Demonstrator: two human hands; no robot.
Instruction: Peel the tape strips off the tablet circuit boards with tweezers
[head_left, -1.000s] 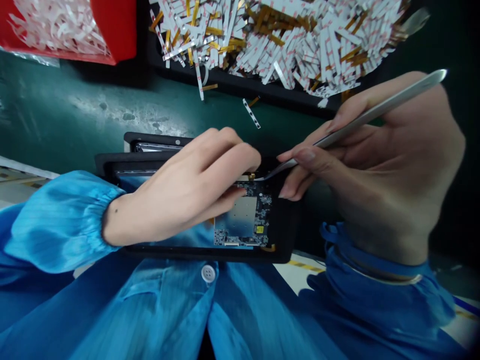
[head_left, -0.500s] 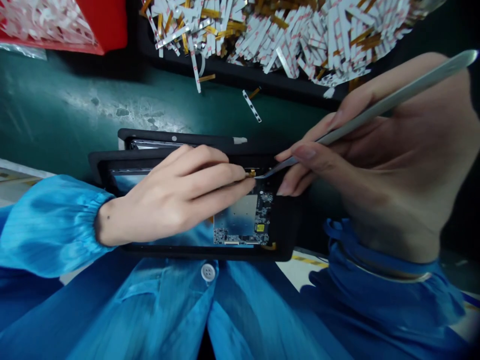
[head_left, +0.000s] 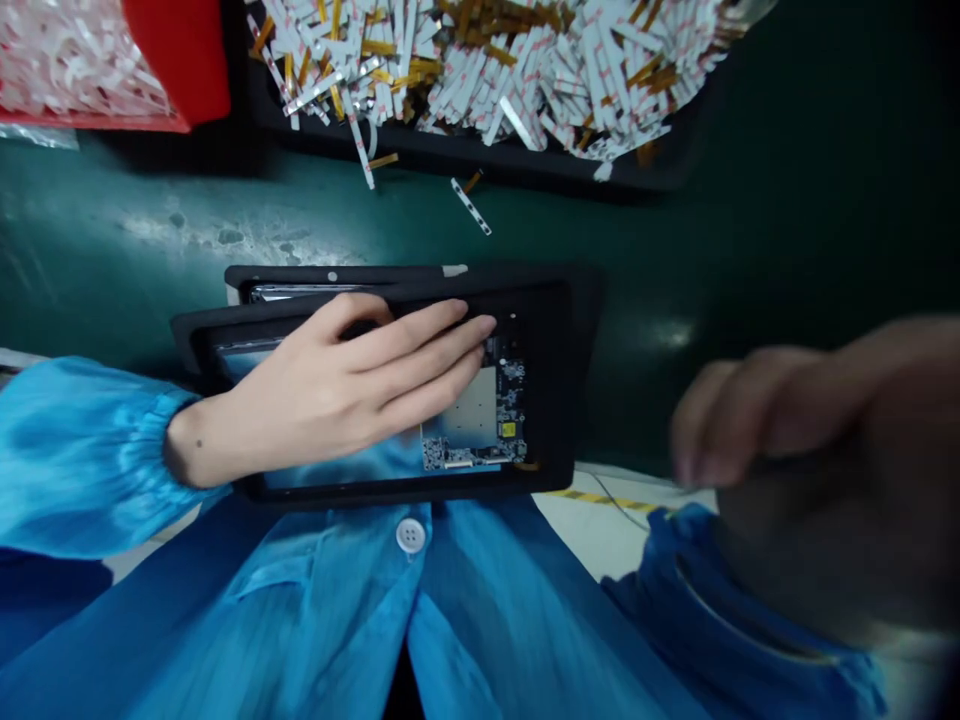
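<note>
My left hand (head_left: 337, 390) lies flat with its fingers stretched out across an open black device (head_left: 555, 400), holding nothing. Its fingertips end at the top edge of the bare circuit board (head_left: 495, 410) inside the frame. My right hand (head_left: 810, 450) is off to the right above the table edge, apart from the device. It is smeared by motion and its fingers look curled. I see no tweezers in it.
A second black device (head_left: 337, 277) lies just behind the first. At the back, a black tray (head_left: 480, 160) holds several white and orange strips. A red bin (head_left: 172, 50) stands at the back left. One loose strip (head_left: 470, 205) lies on the green table (head_left: 750, 250).
My right hand, which held tweezers at the board's top edge, has pulled away to the right and down. My left hand's fingers have flattened out on the device.
</note>
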